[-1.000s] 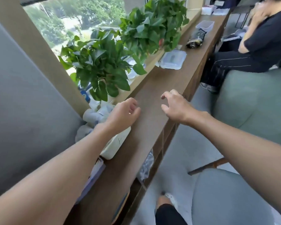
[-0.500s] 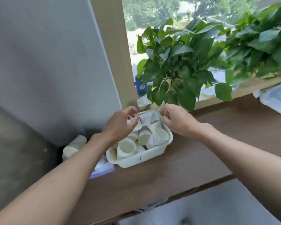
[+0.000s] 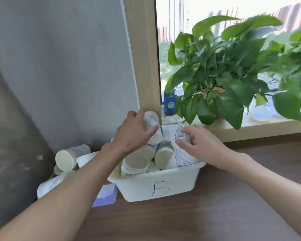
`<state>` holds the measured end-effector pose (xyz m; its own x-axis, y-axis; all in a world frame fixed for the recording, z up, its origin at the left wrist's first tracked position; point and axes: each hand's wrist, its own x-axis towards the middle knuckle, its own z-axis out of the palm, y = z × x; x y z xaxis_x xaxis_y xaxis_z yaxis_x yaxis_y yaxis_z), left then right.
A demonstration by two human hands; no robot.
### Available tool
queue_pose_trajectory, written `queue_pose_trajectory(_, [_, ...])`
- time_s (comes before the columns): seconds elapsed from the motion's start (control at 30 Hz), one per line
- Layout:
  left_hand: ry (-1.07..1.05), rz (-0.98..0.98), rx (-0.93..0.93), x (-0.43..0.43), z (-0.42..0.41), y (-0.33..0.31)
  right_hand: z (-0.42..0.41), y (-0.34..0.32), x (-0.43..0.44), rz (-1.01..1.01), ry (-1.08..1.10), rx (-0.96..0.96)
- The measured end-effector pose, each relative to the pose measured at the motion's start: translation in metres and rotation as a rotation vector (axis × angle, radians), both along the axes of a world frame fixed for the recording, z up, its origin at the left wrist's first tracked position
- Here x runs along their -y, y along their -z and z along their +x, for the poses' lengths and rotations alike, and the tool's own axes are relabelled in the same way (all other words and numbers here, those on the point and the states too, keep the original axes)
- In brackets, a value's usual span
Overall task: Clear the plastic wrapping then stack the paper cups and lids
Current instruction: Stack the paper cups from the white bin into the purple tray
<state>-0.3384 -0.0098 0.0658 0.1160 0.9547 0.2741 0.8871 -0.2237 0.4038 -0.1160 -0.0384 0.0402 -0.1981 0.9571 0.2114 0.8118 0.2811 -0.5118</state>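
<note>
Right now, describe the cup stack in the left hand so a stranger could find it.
Find the white bin on the counter below the window post. At its back the left hand grips a cup stack. Unlike the others, it sits highest, above the rim.

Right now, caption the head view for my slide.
Left hand grips a cup stack at the white bin while right hand touches another stack inside.
</note>
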Motion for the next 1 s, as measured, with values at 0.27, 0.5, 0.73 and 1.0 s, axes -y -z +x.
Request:
queue_pose_trajectory(0.27, [-0.034, -0.015, -0.003, -0.002, 0.007, 0.008, -0.003, 0.011, 0.033, -0.037, -0.075, -0.099])
queue_pose_trajectory(0.5, [-0.177, -0.015, 0.005, -0.001, 0.022, 0.012, 0.003, 0.014, 0.039, 0.069, -0.025, 0.036])
queue_pose_trajectory(0.73, [-0.229, -0.063, 0.163, -0.003, 0.032, 0.009, 0.006, 0.019, 0.034, 0.102, -0.05, -0.251])
queue_pose_trajectory(1.0, [-0.09, 0.074, 0.423, 0.016, 0.036, 0.003, 0.012, 0.02, 0.041, 0.187, -0.057, -0.349])
